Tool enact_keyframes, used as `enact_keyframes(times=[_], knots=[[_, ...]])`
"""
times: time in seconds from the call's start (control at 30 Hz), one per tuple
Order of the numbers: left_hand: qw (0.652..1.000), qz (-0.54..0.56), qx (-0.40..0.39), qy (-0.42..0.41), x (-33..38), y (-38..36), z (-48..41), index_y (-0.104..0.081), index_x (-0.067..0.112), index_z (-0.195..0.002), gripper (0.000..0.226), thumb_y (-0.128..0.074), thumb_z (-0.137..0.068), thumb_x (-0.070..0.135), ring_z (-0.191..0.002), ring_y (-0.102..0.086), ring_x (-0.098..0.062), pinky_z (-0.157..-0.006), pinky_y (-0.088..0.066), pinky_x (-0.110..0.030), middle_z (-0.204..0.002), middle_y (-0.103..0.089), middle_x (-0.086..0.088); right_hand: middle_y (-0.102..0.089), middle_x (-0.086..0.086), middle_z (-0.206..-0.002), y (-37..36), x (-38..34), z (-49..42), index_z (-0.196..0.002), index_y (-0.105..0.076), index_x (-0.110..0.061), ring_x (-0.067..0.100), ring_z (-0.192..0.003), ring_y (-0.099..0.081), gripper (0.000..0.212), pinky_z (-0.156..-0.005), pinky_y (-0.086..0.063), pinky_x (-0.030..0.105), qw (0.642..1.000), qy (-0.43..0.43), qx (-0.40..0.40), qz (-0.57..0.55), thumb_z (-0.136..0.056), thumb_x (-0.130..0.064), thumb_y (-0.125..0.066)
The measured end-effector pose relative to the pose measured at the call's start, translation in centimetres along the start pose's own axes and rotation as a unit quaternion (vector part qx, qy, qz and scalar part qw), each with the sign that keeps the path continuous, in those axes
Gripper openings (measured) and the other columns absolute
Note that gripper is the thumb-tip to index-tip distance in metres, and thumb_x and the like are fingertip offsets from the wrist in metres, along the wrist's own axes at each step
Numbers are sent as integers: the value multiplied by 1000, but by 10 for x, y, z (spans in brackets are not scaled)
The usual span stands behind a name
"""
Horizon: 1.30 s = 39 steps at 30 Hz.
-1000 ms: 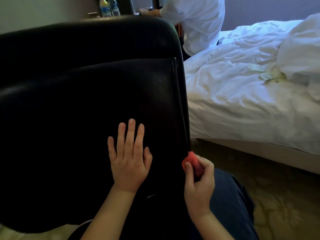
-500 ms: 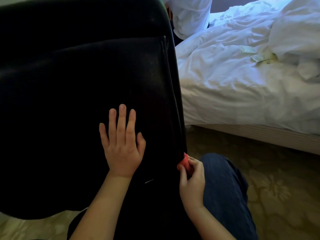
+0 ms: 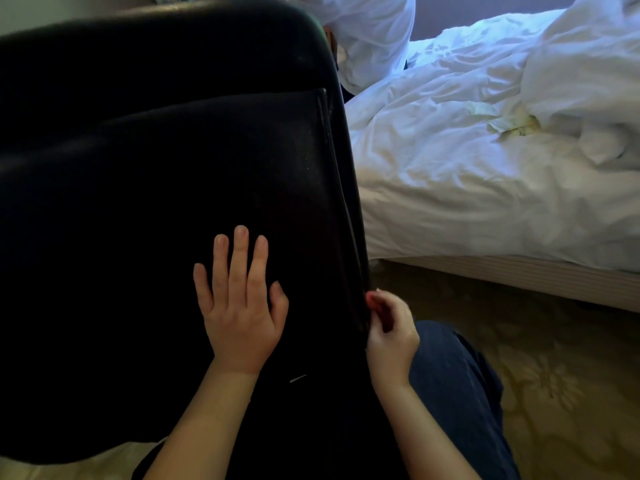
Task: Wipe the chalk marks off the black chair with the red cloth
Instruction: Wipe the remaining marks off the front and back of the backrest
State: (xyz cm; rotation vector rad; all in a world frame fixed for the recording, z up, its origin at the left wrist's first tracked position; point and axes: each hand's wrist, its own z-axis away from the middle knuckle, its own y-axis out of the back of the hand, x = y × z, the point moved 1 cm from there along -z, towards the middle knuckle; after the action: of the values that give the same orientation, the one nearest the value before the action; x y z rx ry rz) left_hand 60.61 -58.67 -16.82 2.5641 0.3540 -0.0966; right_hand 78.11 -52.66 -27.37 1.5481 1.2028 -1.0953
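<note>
1. The black chair (image 3: 156, 168) is seen from above, and a seam is shown running along its right edge.
2. The left hand (image 3: 240, 306) is laid flat on the chair's panel near the right edge. Its fingers (image 3: 240, 258) are held straight and slightly spread, with the thumb set apart.
3. The right hand (image 3: 391, 329) is held at the chair's right edge with its fingers curled.
4. The red cloth (image 3: 372, 301) is pinched between the right thumb and fingertips at the chair's right edge. Only a small bunched part is shown, the rest being hidden by the fingers.
5. A short white chalk mark (image 3: 298, 378) is seen on the chair, nearer than the left hand.
6. A knee in blue jeans (image 3: 460, 393) is seen beside the right hand, over a patterned carpet (image 3: 554, 375).
7. A bed (image 3: 485, 168) with crumpled white bedding is placed right of the chair. A person in a white shirt (image 3: 370, 36) is partly shown beyond the chair's far right corner.
</note>
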Motion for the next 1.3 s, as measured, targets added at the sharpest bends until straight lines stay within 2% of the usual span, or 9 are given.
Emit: enact_keyframes(times=[0.1,0.3,0.5,0.67,0.83,0.97,1.1,1.17,1.3], knots=[[1000,5,8,0,1,-3,0,-30,9,-151,52,-36,-102,25,-153,-9,-24,-123,-4,-47,-158,-25,-12,-66,0,-115,-1,-3,-16,-108,-65,-14,6,-112,-61,33,-98,-47,18,998,50,-16,-38,-86,9,-65],[999,16,26,-14,3,-7,1,-22,13,-156,57,-36,-101,23,-152,-11,-25,-123,-5,-46,-160,-21,-8,-66,-10,-103,10,41,-12,-92,-62,-23,6,-98,-63,22,-88,-53,27,980,-172,-54,81,-92,-1,-61],[999,28,31,-18,7,-7,2,-24,12,-155,56,-37,-101,23,-152,-13,-26,-123,-6,-47,-160,-22,-9,-63,-5,-97,8,57,-38,-90,-58,-24,12,-89,-62,25,-83,-56,37,929,-250,-177,209,-94,0,-51],[999,29,28,-21,8,-8,0,-23,13,-155,57,-35,-101,24,-152,-12,-25,-123,-5,-46,-163,-15,-5,-68,-4,-92,9,52,-49,-87,-66,-21,14,-89,-66,27,-87,-58,40,932,-304,-157,124,-93,2,-55],[999,19,23,-22,8,-14,0,-27,11,-153,55,-35,-100,25,-153,-11,-25,-123,-4,-46,-166,-8,-2,-72,-11,-90,20,-9,-50,-87,-72,-21,-1,-90,-67,31,-88,-56,25,988,-144,-49,4,-88,7,-61],[999,24,19,-16,10,-11,1,-28,11,-152,54,-36,-100,25,-153,-10,-24,-123,-6,-46,-166,-8,-2,-71,-15,-93,22,-54,-59,-96,-72,-17,-6,-92,-66,35,-88,-51,13,999,-6,-32,-22,-84,13,-60],[999,31,7,-13,12,-6,0,-19,15,-156,58,-35,-101,27,-153,-9,-23,-123,-7,-46,-166,-9,-2,-70,-15,-97,35,-27,-48,-94,-70,-28,-2,-99,-66,36,-92,-53,20,987,-109,-112,28,-90,6,-61],[999,33,-5,-5,14,-3,-1,-24,14,-154,55,-34,-102,27,-153,-9,-22,-123,-7,-46,-162,-17,-4,-71,-15,-93,40,-27,-44,-88,-69,-33,2,-99,-67,40,-84,-52,13,983,-129,-127,43,-90,6,-61],[999,39,-19,6,15,4,-6,-33,14,-150,53,-40,-99,27,-152,-14,-21,-123,-9,-45,-158,-27,-7,-66,-25,-82,32,-106,-66,-88,-70,-29,-16,-79,-62,36,-74,-45,6,996,82,-17,27,-83,7,-69]])
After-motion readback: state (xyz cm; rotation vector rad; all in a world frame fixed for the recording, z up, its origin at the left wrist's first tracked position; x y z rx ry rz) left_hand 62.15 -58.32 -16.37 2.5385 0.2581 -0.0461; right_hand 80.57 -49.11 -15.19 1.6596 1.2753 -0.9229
